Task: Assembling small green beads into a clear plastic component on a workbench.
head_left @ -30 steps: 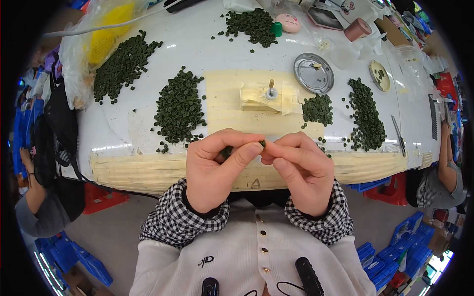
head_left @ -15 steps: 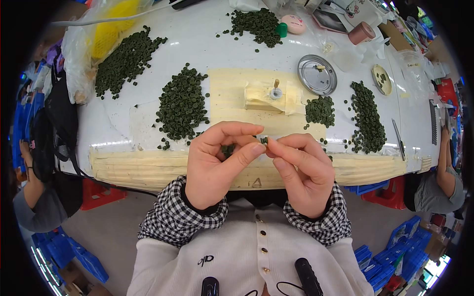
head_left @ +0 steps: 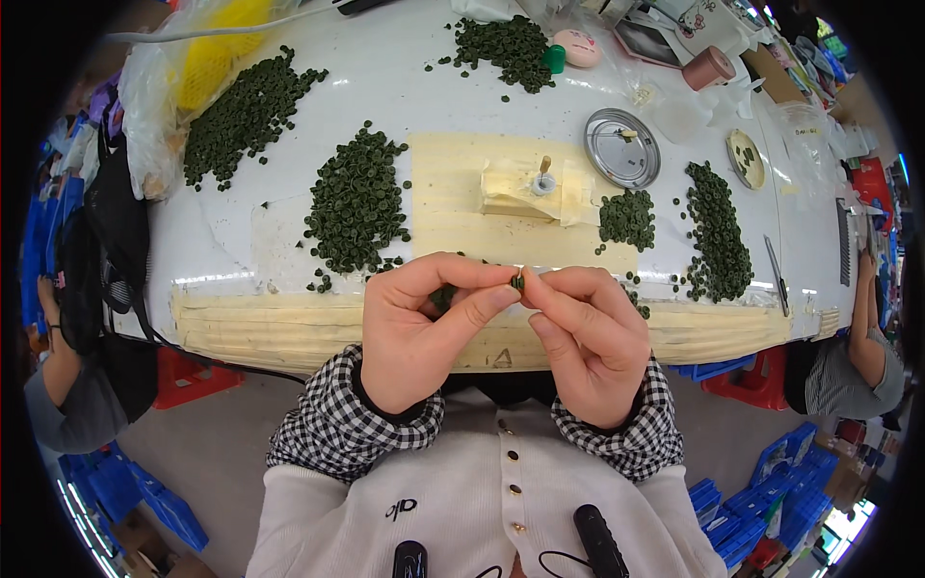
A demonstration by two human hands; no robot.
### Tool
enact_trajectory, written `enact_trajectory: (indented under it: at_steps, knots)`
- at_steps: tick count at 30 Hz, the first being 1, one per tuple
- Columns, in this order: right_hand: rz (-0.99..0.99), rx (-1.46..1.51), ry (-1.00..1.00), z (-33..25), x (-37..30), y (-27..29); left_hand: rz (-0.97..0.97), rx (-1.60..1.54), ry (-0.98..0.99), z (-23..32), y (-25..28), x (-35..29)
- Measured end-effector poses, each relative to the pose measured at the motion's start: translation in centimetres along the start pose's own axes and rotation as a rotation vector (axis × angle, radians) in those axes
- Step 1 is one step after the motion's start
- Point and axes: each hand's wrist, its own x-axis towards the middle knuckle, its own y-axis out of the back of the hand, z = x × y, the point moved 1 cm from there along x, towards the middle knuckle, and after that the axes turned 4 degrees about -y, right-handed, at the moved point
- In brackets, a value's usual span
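Observation:
Just over the table's near edge, my left hand (head_left: pixel 409 332) and my right hand (head_left: pixel 599 337) meet at the fingertips. Between them is a small dark green round piece (head_left: pixel 517 282), like a button or cap. Left thumb and forefinger pinch it from one side. My right thumb and fingers are drawn together on its other side, and whatever else they hold is too small to make out. More green pieces (head_left: pixel 442 296) show in the curl of my left fingers. Beyond the hands, a tape-covered block (head_left: pixel 511 197) carries a small white pot (head_left: pixel 542 183) with a stick in it.
Heaps of green pieces lie left (head_left: pixel 356 202), far left (head_left: pixel 251 116), at the back (head_left: pixel 501 50), beside the block (head_left: pixel 627 220) and right (head_left: pixel 718 231). A metal dish (head_left: pixel 599 164), a round tray (head_left: pixel 740 178) and a knife (head_left: pixel 776 275) are on the right. Other people sit at both sides.
My left forefinger has come down from a raised position to close against the thumb on the green piece. My right hand has barely moved.

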Motion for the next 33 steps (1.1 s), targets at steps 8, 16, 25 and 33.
enact_trajectory:
  at_steps: [8, 16, 25, 33]
  knots:
    - [-0.026, -0.099, 0.096, 0.4, 0.0, 0.2, -0.063, -0.007, 0.057, -0.2, 0.5, 0.0]
    - [0.044, -0.166, 0.064, -0.3, 1.9, 1.9, -0.007, 0.034, 0.021, 0.0, 0.9, 0.4]
    - [0.084, -0.627, 0.233, 0.1, 8.6, 3.2, 0.051, 0.094, -0.037, 0.0, 1.4, 1.0]
    - [0.213, -0.508, 0.281, -0.3, 8.3, 3.1, 0.041, 0.121, -0.055, -0.2, 1.5, 1.0]
